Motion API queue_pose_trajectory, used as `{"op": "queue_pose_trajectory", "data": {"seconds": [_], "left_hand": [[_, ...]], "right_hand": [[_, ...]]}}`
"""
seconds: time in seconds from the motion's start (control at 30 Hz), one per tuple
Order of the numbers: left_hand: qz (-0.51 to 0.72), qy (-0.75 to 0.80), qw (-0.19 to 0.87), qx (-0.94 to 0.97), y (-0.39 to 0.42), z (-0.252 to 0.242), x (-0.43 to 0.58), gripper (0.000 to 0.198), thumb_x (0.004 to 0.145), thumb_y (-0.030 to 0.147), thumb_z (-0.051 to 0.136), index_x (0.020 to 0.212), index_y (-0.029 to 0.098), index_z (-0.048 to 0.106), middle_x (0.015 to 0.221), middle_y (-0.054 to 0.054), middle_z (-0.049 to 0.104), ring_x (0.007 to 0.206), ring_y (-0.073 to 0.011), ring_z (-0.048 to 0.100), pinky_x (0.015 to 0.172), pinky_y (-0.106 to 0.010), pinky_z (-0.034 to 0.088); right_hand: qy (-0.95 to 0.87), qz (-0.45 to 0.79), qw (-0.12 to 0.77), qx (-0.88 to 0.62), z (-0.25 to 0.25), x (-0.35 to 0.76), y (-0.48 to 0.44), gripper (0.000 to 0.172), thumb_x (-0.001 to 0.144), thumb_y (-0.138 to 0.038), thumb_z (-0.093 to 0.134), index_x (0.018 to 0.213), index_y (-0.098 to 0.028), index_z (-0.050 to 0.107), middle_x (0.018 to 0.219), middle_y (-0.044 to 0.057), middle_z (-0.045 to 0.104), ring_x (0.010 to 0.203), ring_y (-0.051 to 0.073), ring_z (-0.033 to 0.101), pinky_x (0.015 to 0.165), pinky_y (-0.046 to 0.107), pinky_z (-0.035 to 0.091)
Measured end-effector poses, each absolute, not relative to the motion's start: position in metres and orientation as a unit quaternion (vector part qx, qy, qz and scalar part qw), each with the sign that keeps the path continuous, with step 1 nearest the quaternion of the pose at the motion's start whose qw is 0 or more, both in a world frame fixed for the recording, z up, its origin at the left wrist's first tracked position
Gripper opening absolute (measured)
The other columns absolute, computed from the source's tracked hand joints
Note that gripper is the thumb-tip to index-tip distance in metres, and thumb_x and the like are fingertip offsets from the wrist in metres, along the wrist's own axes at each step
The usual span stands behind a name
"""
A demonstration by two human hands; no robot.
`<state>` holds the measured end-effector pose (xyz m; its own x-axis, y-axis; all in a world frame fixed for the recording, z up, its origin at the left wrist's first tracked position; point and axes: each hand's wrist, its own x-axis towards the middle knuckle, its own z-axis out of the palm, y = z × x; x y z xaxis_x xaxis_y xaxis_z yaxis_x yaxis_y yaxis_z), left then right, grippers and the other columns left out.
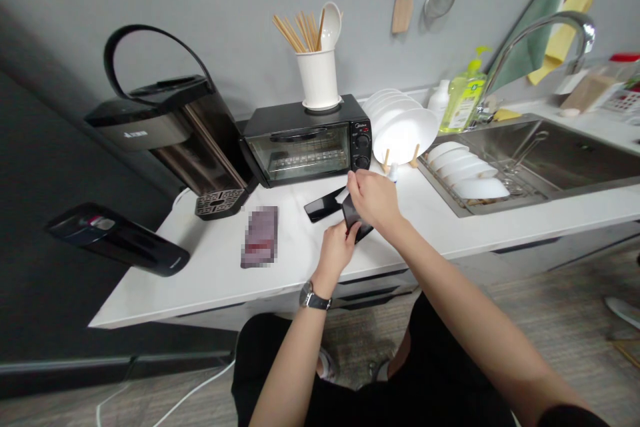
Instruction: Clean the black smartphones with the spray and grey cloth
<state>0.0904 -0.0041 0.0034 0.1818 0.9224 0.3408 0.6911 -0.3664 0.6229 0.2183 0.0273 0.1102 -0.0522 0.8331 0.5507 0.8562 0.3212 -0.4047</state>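
Observation:
My left hand (336, 252) grips a dark, flat, phone-like thing (353, 213) at its lower side, thumb pressed on its face. My right hand (373, 199) is closed over the upper end of the same thing. A small pale sliver (343, 195) juts out beside the right fingers; what it is I cannot make out. Just left of the hands, a glossy black slab like a phone (324, 205) lies on the white counter (295, 267). Behind my right hand stands a small white-capped bottle (393, 172), mostly hidden.
A toaster oven (305, 147) bears a white utensil pot (319, 77). Left are a tall dark dispenser (195, 140), a black flask (120, 240) and a blurred purple packet (261, 237). Racked plates (405, 133), a soap bottle (463, 103) and a sink (565, 177) stand right.

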Motion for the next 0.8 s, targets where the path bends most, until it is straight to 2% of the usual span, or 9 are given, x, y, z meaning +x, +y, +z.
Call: {"op": "queue_pose_trajectory", "data": {"seconds": [0.1,0.17,0.23,0.3,0.47,0.57,0.67,0.73,0.8], "left_hand": [[0.332,0.545,0.156,0.754,-0.001,-0.001,0.09,0.02,0.098,0.02,0.055,0.088,0.016,0.072,0.079,-0.009,0.075,0.072,-0.0235,0.07,0.064,-0.03,0.044],[0.334,0.549,0.14,0.753,0.001,-0.004,0.091,0.017,0.095,0.017,0.056,0.097,0.016,0.073,0.09,-0.011,0.077,0.087,-0.0266,0.072,0.071,-0.032,0.049],[0.349,0.553,0.119,0.747,0.003,-0.006,0.093,0.023,0.093,0.016,0.057,0.112,0.017,0.071,0.104,-0.012,0.076,0.104,-0.0283,0.07,0.08,-0.033,0.052],[0.344,0.548,0.11,0.755,0.003,-0.006,0.094,0.026,0.093,0.016,0.056,0.114,0.017,0.07,0.107,-0.013,0.076,0.108,-0.0289,0.07,0.082,-0.034,0.053],[0.312,0.524,0.129,0.782,-0.001,0.001,0.092,0.022,0.1,0.021,0.052,0.091,0.016,0.071,0.083,-0.011,0.077,0.076,-0.0253,0.072,0.069,-0.031,0.048],[0.327,0.521,0.141,0.776,-0.004,0.006,0.092,0.024,0.104,0.027,0.053,0.092,0.017,0.072,0.082,-0.009,0.077,0.074,-0.0221,0.072,0.067,-0.028,0.045],[0.336,0.52,0.147,0.771,-0.004,0.007,0.093,0.024,0.104,0.029,0.055,0.092,0.017,0.072,0.079,-0.008,0.076,0.071,-0.0205,0.071,0.066,-0.027,0.043],[0.337,0.521,0.149,0.77,-0.004,0.006,0.093,0.025,0.103,0.03,0.056,0.091,0.017,0.073,0.078,-0.007,0.076,0.069,-0.0198,0.07,0.065,-0.027,0.042],[0.336,0.524,0.153,0.768,-0.004,0.007,0.093,0.025,0.103,0.029,0.056,0.088,0.017,0.072,0.076,-0.007,0.075,0.067,-0.0195,0.07,0.064,-0.027,0.041]], "right_hand": [[-0.81,-0.098,0.373,-0.442,0.107,0.21,0.017,0.044,0.109,-0.028,0.037,0.079,-0.018,0.067,0.085,0.008,0.069,0.087,0.022,0.059,0.08,0.035,0.041],[-0.858,-0.146,0.361,-0.335,0.099,0.206,0.015,0.039,0.108,-0.028,0.042,0.081,-0.019,0.069,0.085,0.006,0.069,0.091,0.022,0.057,0.093,0.038,0.04],[-0.881,-0.193,0.347,-0.257,0.09,0.204,0.015,0.035,0.107,-0.027,0.047,0.081,-0.02,0.07,0.083,0.004,0.069,0.09,0.022,0.055,0.097,0.039,0.038],[-0.879,-0.226,0.348,-0.234,0.082,0.207,0.019,0.034,0.107,-0.027,0.048,0.082,-0.021,0.07,0.081,0.003,0.069,0.088,0.021,0.054,0.092,0.037,0.039],[-0.834,-0.209,0.384,-0.337,0.087,0.226,0.027,0.038,0.111,-0.033,0.038,0.097,-0.019,0.07,0.087,0.006,0.069,0.082,0.022,0.053,0.076,0.037,0.034],[-0.799,-0.102,0.423,-0.415,0.093,0.236,0.034,0.052,0.111,-0.04,0.027,0.082,-0.019,0.064,0.077,0.006,0.065,0.074,0.02,0.053,0.07,0.036,0.032],[-0.728,0.043,0.464,-0.503,0.092,0.242,0.043,0.063,0.11,-0.054,0.022,0.062,-0.023,0.047,0.057,0.001,0.05,0.057,0.017,0.045,0.059,0.034,0.026],[-0.7,0.11,0.476,-0.521,0.089,0.243,0.046,0.064,0.108,-0.061,0.021,0.058,-0.024,0.037,0.052,-0.001,0.042,0.052,0.015,0.04,0.055,0.032,0.023],[-0.696,0.116,0.482,-0.519,0.089,0.241,0.042,0.063,0.108,-0.059,0.024,0.058,-0.024,0.038,0.053,-0.001,0.043,0.053,0.015,0.041,0.055,0.032,0.024]]}}
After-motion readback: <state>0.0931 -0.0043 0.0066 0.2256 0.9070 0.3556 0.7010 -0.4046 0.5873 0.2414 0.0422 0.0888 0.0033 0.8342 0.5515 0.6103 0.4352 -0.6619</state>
